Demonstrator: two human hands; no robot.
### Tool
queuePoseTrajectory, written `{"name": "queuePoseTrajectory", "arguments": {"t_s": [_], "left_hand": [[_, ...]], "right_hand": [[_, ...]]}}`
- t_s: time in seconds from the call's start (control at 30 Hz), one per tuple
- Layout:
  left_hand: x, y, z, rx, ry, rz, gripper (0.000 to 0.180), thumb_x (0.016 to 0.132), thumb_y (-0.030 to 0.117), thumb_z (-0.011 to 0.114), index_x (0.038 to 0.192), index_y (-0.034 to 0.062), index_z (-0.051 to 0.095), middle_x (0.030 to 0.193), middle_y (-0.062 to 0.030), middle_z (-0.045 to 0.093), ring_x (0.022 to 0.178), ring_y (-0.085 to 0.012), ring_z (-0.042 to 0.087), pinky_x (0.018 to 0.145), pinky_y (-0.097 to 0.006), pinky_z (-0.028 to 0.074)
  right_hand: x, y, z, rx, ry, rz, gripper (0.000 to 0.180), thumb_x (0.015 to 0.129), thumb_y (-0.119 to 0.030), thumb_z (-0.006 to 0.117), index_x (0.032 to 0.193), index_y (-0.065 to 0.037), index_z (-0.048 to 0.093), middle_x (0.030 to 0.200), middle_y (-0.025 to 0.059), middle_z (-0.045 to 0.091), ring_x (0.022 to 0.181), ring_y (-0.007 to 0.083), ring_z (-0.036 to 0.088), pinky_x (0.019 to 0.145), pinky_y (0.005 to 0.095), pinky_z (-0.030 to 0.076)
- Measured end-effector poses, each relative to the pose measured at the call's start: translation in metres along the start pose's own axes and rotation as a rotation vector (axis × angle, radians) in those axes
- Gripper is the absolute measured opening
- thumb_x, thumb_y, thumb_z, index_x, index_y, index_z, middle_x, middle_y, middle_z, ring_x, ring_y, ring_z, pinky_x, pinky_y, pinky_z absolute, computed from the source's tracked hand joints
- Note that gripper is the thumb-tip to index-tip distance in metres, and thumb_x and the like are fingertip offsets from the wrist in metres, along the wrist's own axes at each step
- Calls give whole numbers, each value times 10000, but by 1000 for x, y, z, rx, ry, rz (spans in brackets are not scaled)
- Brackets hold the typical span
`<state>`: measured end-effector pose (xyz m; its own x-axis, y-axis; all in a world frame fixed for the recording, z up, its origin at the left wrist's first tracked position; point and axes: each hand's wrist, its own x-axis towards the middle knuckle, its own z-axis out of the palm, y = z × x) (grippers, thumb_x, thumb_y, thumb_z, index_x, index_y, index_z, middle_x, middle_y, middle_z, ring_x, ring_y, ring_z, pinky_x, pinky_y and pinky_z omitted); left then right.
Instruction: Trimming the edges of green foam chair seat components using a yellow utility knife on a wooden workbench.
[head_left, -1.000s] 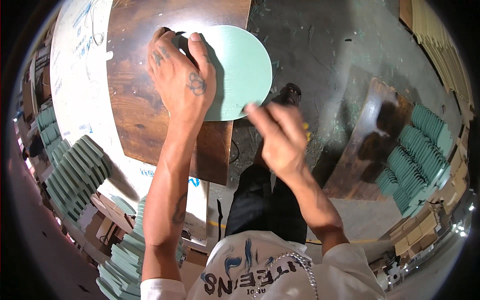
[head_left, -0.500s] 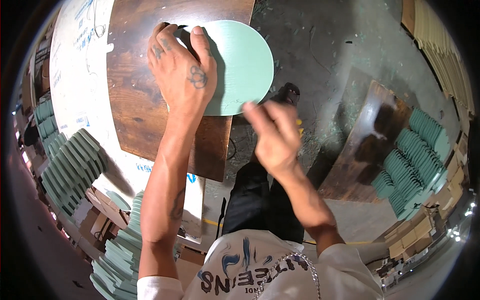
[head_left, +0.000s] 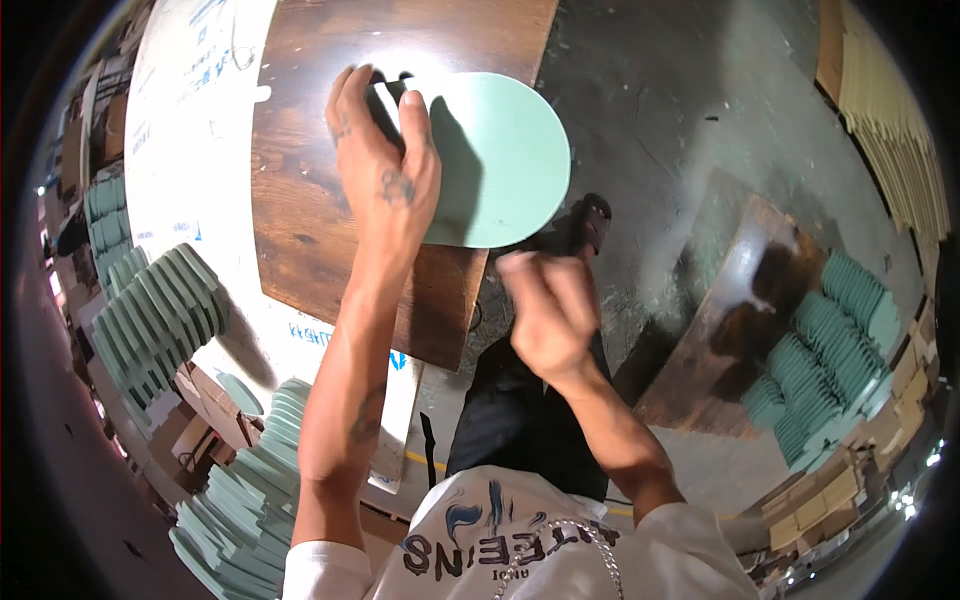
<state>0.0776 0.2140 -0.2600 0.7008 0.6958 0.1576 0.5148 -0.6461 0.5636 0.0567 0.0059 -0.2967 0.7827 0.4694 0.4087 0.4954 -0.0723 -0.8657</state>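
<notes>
A pale green board [head_left: 510, 165] with a rounded right end lies on a brown wood-grain panel [head_left: 300, 200], its right part overhanging the panel's edge. My left hand [head_left: 388, 165] rests on the board's left part, its thumb and fingers apart; deep shadow fills the gap between them. My right hand [head_left: 553, 315] is in the air just below the board's near right edge, apart from it. Its fingers are curled and smeared by motion, and whatever they hold is hidden.
Stacked green pieces [head_left: 160, 315] stand at the left, more green slabs [head_left: 245, 500] below. A second brown panel [head_left: 715, 330] at the right bears green stacks [head_left: 830, 360]. Yellowish sheets [head_left: 890, 130] stand far right. Beneath the near panel is a white printed surface [head_left: 185, 150]; green scraps litter the floor.
My right hand has drawn back toward my body, away from the board's near right edge. The left hand keeps its place on the board. The whole view has shifted slightly.
</notes>
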Motion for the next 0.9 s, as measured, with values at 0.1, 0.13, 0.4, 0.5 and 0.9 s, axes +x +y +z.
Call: {"name": "queuePoseTrajectory", "arguments": {"t_s": [0.1,0.13,0.4,0.5,0.9], "left_hand": [[-33,8,-24,109,44,-171,783,1006,390,593,1504,-139,300,1469,-426,323,1320,-526,443,1120,-621,383],[-47,16,-26,103,-46,-315,783,1009,390,585,1512,-137,297,1482,-422,308,1357,-530,398,1109,-673,362],[-18,4,8,374,-77,208,585,1063,454,495,1502,67,496,1520,-187,485,1423,-344,437,1218,-590,241],[14,-12,5,115,-155,469,518,1065,406,502,1513,147,515,1451,-146,593,1351,-310,554,1225,-570,284],[22,5,11,117,-194,533,418,1003,276,629,1358,59,589,1265,-171,590,1197,-389,563,1140,-533,379]], "right_hand": [[49,23,-22,33,256,396,398,994,46,595,1388,-2,618,1143,166,685,944,223,708,774,300,581],[64,35,-26,105,235,391,397,992,26,609,1387,-11,623,1131,160,698,927,202,722,742,278,585],[12,-26,-21,292,-67,452,344,989,78,555,1330,101,600,1322,278,654,1057,324,742,919,373,596],[28,-7,-36,282,-53,475,393,1006,59,552,1396,31,597,1144,185,741,925,229,757,820,334,614],[159,88,-9,81,-62,-6,384,965,46,628,1318,-86,702,968,130,745,792,190,708,671,303,543]]}}
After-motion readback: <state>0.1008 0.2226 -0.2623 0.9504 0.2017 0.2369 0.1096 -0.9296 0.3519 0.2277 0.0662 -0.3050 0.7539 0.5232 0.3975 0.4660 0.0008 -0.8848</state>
